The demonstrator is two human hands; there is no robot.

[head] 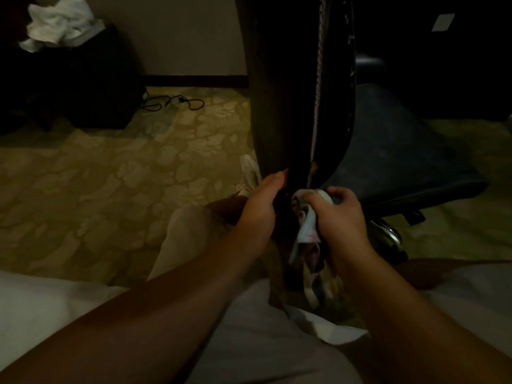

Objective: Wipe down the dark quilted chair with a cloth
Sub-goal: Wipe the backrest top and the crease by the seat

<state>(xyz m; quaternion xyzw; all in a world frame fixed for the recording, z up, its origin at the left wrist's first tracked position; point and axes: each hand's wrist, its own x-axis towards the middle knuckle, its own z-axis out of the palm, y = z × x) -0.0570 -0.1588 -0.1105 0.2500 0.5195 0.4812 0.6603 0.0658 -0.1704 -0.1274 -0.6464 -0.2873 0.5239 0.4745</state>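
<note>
Left hand [259, 209] gripped the dark padded chair back's [291, 92] lower edge. Right hand [339, 217] clenched a crumpled pale cloth [307, 228] against it. Black bin [91, 79] held bunched white fabric [59, 22].

Brightness: dim, with a yellowish cast on the carpet [105, 173].
Shadows: far left and far right corners sink to black.
Sharpness: soft and grainy throughout.
Distortion: wide-angle bending at the edges; near forearms look stretched.
</note>
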